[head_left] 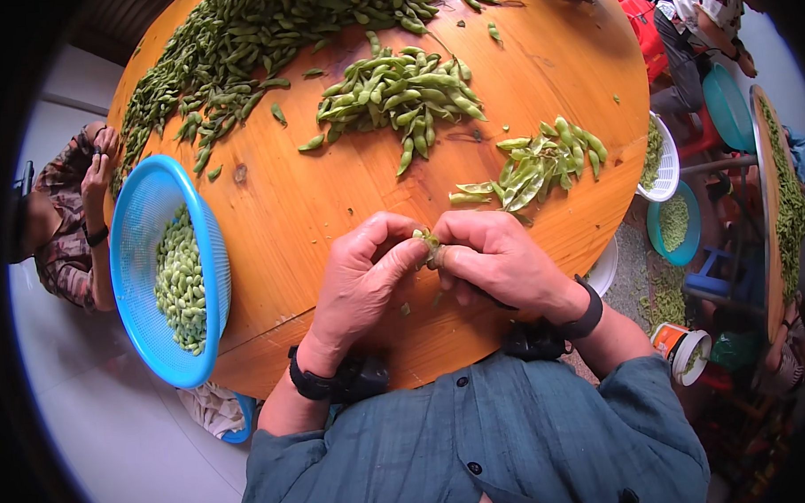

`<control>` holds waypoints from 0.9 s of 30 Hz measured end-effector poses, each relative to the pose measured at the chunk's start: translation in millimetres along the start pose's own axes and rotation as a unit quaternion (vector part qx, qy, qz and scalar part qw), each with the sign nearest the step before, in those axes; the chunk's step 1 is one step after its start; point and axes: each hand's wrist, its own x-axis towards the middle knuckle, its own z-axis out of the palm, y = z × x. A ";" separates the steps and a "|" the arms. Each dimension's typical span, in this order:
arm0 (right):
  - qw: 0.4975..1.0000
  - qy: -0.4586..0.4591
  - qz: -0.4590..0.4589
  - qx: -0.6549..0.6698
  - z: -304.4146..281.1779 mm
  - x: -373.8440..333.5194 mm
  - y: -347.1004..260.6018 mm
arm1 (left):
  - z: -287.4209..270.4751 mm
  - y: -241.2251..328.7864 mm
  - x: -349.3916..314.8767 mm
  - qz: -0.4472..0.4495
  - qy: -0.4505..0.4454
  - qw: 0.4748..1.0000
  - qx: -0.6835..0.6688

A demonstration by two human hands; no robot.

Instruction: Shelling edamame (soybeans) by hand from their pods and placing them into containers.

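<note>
Left hand: pinching the edamame pod
Right hand: pinching the edamame pod opposite
Split pods: just beyond right hand
Blue basket: left of left hand, holding shelled beans

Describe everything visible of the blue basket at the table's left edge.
The basket is round, blue and plastic-looking, with a perforated wall and a smooth, thicker rim. It is at the left edge of the wooden table, its opening seeming tipped in this fisheye view; what supports it is hidden. Shelled green beans lie heaped inside. Neither the left hand nor the right hand touches it.
</note>
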 end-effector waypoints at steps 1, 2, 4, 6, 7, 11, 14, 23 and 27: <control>1.000 -0.005 0.008 0.017 -0.7 -0.8 -0.4 | 0.2 6.4 -2.6 -0.041 0.002 0.999 -0.007; 0.999 -0.019 0.016 0.025 -2.5 -1.7 -1.4 | -0.8 4.9 -3.4 -0.038 0.002 0.999 -0.037; 0.998 -0.046 0.033 0.040 -6.8 -2.6 -3.8 | -3.1 0.4 -4.1 -0.034 0.001 0.995 -0.097; 0.996 -0.049 0.030 0.065 -8.6 -0.9 -0.3 | -3.6 0.9 -4.9 -0.011 -0.003 0.996 -0.086; 0.995 -0.050 0.029 0.078 -8.9 -0.1 1.2 | -3.9 0.8 -5.5 0.000 -0.004 0.997 -0.081; 0.996 -0.037 0.030 0.072 -8.4 -0.7 -0.2 | 0.0 3.1 -7.1 0.015 -0.001 0.999 -0.034; 1.000 0.001 -0.026 -0.001 -4.5 -1.9 4.4 | 2.9 4.7 -7.5 0.017 0.007 1.000 0.005; 0.930 0.075 -0.257 -0.251 3.2 -5.2 1.3 | -2.3 9.4 -4.3 -0.088 -0.024 0.986 -0.137; 0.947 0.070 -0.233 -0.210 0.7 -2.8 5.0 | -0.9 9.1 -4.0 -0.088 -0.018 0.984 -0.151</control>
